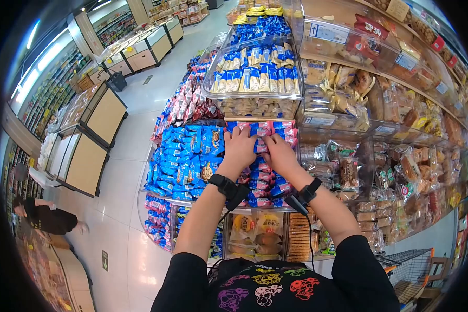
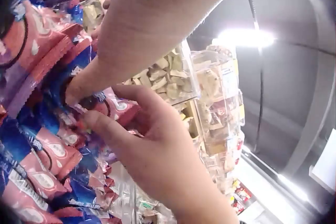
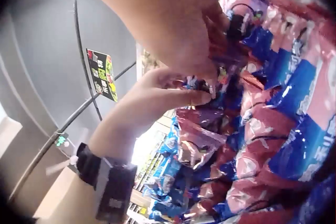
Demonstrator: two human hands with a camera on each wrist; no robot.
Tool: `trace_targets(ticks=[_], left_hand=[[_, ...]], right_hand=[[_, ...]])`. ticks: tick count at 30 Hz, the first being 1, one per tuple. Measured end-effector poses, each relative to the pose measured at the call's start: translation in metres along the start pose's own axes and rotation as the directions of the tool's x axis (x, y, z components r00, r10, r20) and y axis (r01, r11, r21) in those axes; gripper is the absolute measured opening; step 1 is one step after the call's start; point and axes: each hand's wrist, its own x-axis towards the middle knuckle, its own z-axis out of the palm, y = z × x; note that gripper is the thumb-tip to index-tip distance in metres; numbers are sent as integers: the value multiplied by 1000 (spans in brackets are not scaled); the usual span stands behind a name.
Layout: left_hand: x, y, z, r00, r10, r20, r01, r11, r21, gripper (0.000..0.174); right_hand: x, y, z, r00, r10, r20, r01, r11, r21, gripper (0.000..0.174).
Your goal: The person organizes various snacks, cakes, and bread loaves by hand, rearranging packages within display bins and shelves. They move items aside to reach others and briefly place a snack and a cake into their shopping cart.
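Observation:
Both hands are among the pink-and-blue snack packets point(image 1: 260, 179), which stand in tight rows in a clear display bin. The left hand point(image 1: 239, 150) reaches over the top of the rows, its fingers bent down onto a packet. Close beside it, the right hand point(image 1: 280, 153) pinches at a pink-and-blue packet point(image 2: 119, 106) with thumb and forefinger. Seen from the right wrist, the left hand point(image 3: 144, 98) has its thumb against a packet, with its fingertips partly hidden behind the right hand point(image 3: 184, 45). Blue snack packets point(image 1: 184, 156) fill the section left of the hands.
Behind the bin rises a clear tray point(image 1: 252, 96) of cream-and-blue packets. Shelves of bagged bread point(image 1: 348, 161) line the right side. Bagged buns point(image 1: 255, 234) lie in front, below the bin. A wire cart point(image 1: 408, 268) stands at lower right, and another person point(image 1: 52, 216) is at far left.

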Motion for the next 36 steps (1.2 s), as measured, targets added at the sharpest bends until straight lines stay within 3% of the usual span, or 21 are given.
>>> trace_targets(ticks=[3, 6, 8, 13, 16, 23, 24, 26, 28, 29, 30, 31, 32, 34, 36], left_hand=[[-6, 2, 3, 999, -18, -50, 18, 1000, 14, 53], [-17, -7, -10, 991, -23, -132, 5, 991, -132, 52], [-33, -15, -27, 981, 41, -189, -90, 961, -262, 49], [-63, -23, -33, 998, 54, -45, -59, 992, -111, 37], [-69, -22, -12, 995, 54, -85, -57, 998, -30, 34], [-78, -19, -2, 987, 31, -156, -49, 992, -118, 38], [-78, -18, -3, 986, 39, -162, -59, 991, -122, 38], [-80, -18, -6, 997, 14, -75, -26, 986, -162, 39], [-76, -12, -21, 999, 11, -50, -21, 979, -205, 35], [-76, -5, -32, 996, 79, -44, -90, 938, -336, 33], [-78, 3, -45, 989, 143, -46, -148, 875, -461, 30], [-73, 17, -58, 976, 186, -110, -215, 872, -440, 27], [-64, 27, -53, 977, 182, -107, -211, 870, -446, 27], [-42, 42, -32, 910, 286, -299, -405, 763, -503, 32], [-20, 51, -12, 901, 271, -338, -422, 727, -541, 34]], right_hand=[[-2, -1, 1, 999, 51, 5, -51, 999, -10, 44], [-3, -1, -5, 998, 54, 12, -54, 999, -5, 45], [-8, 0, -9, 999, 54, -6, -54, 998, 35, 47], [-11, -9, -11, 997, 61, -40, -57, 994, 95, 52], [-9, -20, -17, 998, 48, -32, -47, 998, 37, 50], [-21, -10, -14, 994, -82, -76, 70, 986, -154, 53], [-25, -12, -12, 986, -86, -140, 61, 983, -173, 52], [-41, -19, -16, 973, -84, -213, 42, 980, -196, 50], [-61, -33, -32, 980, -120, -161, 145, 977, 154, 47], [-67, -38, -39, 980, -113, -162, 138, 979, 153, 47], [-73, -41, -45, 985, -101, -140, 136, 953, 269, 44], [-78, -42, -49, 989, -93, -115, 130, 915, 383, 41], [-80, -37, -50, 990, -92, -107, 127, 915, 383, 41], [-75, -18, -60, 982, -54, -181, 90, 975, 201, 34], [-67, -5, -67, 982, 19, -187, 11, 988, 155, 26]])
